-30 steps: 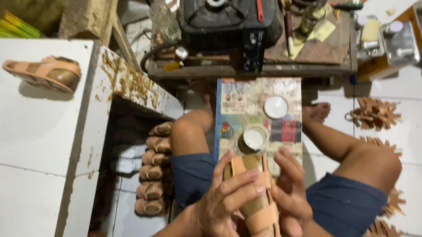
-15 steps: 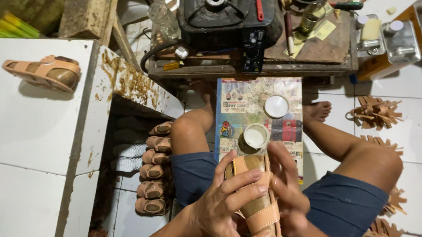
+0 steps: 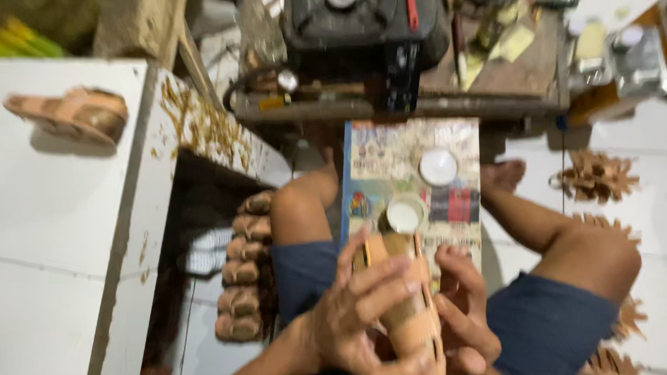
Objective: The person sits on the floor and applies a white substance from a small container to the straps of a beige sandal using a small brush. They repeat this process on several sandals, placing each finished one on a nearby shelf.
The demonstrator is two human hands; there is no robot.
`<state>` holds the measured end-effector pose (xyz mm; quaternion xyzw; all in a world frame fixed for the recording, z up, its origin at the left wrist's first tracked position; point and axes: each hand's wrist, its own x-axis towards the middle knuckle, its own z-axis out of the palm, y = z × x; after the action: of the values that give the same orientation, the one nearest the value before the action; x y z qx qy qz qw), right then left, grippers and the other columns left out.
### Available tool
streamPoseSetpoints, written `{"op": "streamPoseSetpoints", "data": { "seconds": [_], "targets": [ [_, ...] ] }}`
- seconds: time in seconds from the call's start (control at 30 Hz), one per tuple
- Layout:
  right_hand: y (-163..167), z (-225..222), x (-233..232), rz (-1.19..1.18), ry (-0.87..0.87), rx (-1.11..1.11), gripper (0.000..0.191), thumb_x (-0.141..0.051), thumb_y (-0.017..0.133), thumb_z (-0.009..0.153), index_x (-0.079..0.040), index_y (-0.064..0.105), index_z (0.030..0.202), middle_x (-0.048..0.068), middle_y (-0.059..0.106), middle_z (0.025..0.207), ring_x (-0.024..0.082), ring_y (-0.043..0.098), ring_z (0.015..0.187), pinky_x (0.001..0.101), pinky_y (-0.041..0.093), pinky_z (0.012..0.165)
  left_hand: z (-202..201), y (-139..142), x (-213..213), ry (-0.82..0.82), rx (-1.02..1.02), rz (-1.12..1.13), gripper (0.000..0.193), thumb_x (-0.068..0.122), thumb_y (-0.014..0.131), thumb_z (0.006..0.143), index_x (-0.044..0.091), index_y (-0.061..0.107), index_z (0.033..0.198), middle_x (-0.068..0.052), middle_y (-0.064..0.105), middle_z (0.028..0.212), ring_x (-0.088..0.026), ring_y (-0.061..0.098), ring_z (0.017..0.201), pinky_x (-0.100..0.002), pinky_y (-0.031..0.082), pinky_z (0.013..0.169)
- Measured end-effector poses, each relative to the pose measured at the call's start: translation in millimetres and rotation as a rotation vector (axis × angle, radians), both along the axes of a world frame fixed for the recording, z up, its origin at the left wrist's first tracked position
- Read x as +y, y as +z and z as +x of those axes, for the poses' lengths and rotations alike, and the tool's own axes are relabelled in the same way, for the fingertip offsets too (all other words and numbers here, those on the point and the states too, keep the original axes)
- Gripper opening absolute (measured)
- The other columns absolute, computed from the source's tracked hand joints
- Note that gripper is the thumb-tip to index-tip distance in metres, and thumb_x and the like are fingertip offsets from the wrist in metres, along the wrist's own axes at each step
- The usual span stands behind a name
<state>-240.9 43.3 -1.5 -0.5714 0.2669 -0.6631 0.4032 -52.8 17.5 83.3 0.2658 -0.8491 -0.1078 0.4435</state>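
A: What is hard to make out here?

B: The whole view is blurred. The lower end of the tan leather strapped sandal (image 3: 410,321) runs off the bottom edge, and its middle is covered by fingers. The dark machine (image 3: 364,29) at the top is cut off, and the clutter on the wooden surface (image 3: 507,75) beside it cannot be told apart.

A: Where is the sandal relative to the hands?

B: Between them, above the person's lap. The left hand (image 3: 357,318) wraps around it from the left, fingers closed across its upper face. The right hand (image 3: 460,316) closes on its right edge, fingers curled; whether the thumb touches the sole I cannot tell.

A: And around it?

B: Its top end sits just below a small round open tin with pale contents (image 3: 404,214), with a white round lid (image 3: 438,167) near it, both on a colourful printed board (image 3: 373,151) lying between the knees. A row of brown sandals (image 3: 242,266) lies on the floor to the left, and one more sandal (image 3: 71,113) rests on the white surface (image 3: 34,233).
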Motion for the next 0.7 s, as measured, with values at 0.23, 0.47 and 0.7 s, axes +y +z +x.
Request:
{"op": "streamPoseSetpoints", "data": {
  "seconds": [0.23,0.47,0.7],
  "targets": [
    [17,9,-5,-0.059,0.073,-0.177,0.050,-0.049,0.041,0.110,-0.008,0.063,0.130,0.035,0.032,0.155,0.047,0.028,0.153,0.0591,0.016,0.129,-1,-3,-1,0.060,-0.034,-0.054,0.051,0.027,0.091,0.099,0.037,0.050,0.127,-0.011,0.051,0.141,-0.035,0.058,0.139,-0.074,0.035,0.126],
    [13,13,-12,-0.108,-0.208,0.002,0.064,-0.055,0.033,0.111,-0.006,0.074,0.119,0.029,0.051,0.141,0.042,0.039,0.148,0.0590,0.029,0.131,1,-4,-2,0.078,-0.018,-0.021,0.050,0.022,0.089,0.098,0.036,0.051,0.127,-0.012,0.050,0.141,-0.037,0.056,0.137,-0.075,0.036,0.122],
    [18,18,-7,-0.066,-0.029,-0.091,0.065,-0.056,0.034,0.112,-0.002,0.067,0.125,0.037,0.036,0.155,0.049,0.031,0.155,0.0607,0.020,0.134,-1,-9,-3,0.117,-0.021,0.008,0.048,0.020,0.087,0.096,0.034,0.055,0.128,-0.013,0.051,0.141,-0.038,0.057,0.137,-0.074,0.038,0.122]
  ]
}}
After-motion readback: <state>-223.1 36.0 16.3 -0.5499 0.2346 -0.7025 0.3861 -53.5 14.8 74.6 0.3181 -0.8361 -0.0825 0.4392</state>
